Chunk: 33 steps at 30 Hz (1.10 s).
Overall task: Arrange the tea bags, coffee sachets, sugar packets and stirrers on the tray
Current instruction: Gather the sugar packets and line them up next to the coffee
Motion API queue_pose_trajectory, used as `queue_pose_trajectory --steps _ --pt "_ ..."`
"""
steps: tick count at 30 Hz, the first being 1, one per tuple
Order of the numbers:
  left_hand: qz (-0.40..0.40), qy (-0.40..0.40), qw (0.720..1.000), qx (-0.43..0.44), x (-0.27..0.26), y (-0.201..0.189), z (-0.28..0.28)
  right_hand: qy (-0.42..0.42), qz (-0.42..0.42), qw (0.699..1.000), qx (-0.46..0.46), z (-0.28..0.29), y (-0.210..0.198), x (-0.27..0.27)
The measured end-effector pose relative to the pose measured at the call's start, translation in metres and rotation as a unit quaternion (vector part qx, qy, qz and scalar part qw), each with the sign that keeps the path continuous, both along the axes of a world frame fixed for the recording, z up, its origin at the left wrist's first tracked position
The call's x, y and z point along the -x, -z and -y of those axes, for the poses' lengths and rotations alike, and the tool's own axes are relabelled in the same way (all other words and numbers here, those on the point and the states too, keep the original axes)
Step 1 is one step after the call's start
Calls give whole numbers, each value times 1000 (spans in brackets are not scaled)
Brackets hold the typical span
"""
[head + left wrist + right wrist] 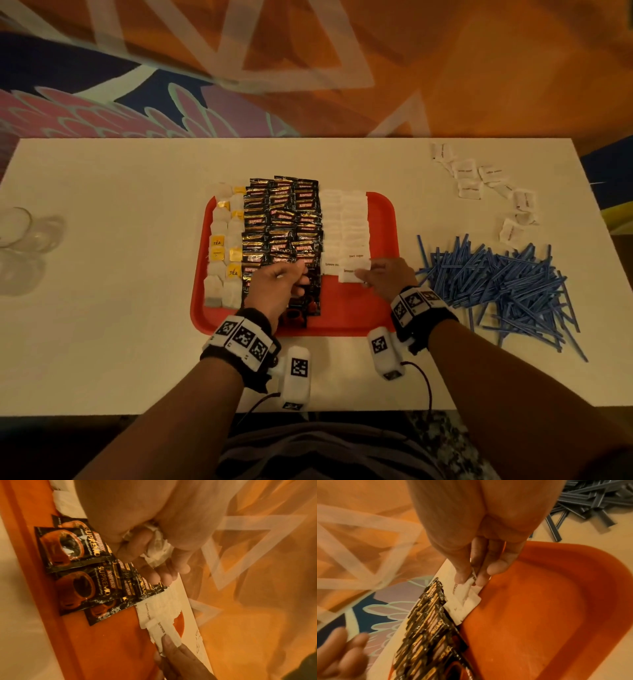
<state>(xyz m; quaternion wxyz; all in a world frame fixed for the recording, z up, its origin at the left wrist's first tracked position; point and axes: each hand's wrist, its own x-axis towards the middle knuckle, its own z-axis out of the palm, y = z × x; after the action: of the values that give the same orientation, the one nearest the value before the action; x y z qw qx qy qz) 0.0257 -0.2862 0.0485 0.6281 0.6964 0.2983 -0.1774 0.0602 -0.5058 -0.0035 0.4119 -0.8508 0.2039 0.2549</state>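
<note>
A red tray [342, 308] holds tea bags [224, 246] on its left, black coffee sachets [281, 219] in the middle and white sugar packets [346, 222] to their right. My left hand [299, 275] hovers over the near coffee sachets, its fingers curled round a few crumpled sugar packets [157, 550]. My right hand [363, 274] pinches one sugar packet [352, 275] between thumb and finger at the near end of the sugar rows, low on the tray; the pinch shows in the right wrist view [469, 586]. Blue stirrers [496, 284] lie heaped on the table right of the tray.
Several loose sugar packets [472, 178] are scattered on the white table [102, 205] at the far right. Clear glasses [20, 236] stand at the left edge. The tray's near right part is bare red surface [539, 601].
</note>
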Motion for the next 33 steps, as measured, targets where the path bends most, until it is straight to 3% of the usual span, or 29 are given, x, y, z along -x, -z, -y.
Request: queue_pose_trajectory --steps 6,12,16,20,24,33 --pt "-12 -19 1000 -20 5 7 -10 29 -15 999 0 1 20 -14" --pt "-30 -34 999 -24 5 9 -11 14 30 994 101 -5 25 -21" --pt "-46 -44 998 -13 5 8 -5 34 70 993 92 -6 21 -18" --pt "-58 -53 997 3 5 7 -3 -76 169 980 76 -10 18 -13" --pt "-59 -57 997 12 7 5 -7 -157 134 977 58 -18 31 -11" --pt "-82 -79 988 108 10 -2 -14 -66 189 980 16 -19 18 -8"
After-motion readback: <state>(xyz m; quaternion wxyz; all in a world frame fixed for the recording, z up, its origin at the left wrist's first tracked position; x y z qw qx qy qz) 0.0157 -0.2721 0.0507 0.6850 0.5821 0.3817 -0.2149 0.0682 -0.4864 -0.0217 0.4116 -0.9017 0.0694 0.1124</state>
